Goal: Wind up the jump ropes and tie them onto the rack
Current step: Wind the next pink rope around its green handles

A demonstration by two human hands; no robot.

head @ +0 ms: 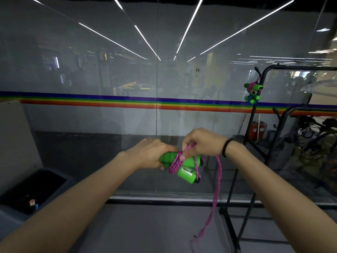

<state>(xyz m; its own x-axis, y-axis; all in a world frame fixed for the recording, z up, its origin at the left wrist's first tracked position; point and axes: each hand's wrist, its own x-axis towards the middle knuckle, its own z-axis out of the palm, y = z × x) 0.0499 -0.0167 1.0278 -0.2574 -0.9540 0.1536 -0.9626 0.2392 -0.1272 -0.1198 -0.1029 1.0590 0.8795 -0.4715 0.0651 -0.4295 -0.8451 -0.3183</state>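
Observation:
Two green jump rope handles (186, 168) lie side by side in front of me, with pink cord (174, 163) looped around them. My left hand (152, 152) grips the handles at their left end. My right hand (202, 142) pinches the pink cord just above the handles. The loose tail of the cord (215, 198) hangs from my right hand down to the floor. At the right stands a black metal rack (257, 110). Two wound jump ropes with green handles (253, 93) hang tied on its upright.
A glass wall with a rainbow stripe (109, 101) runs straight ahead. A dark bin (31, 190) holding bottles sits at the lower left. Red fire extinguishers (255, 131) and clutter lie behind the rack. Grey floor is below my arms.

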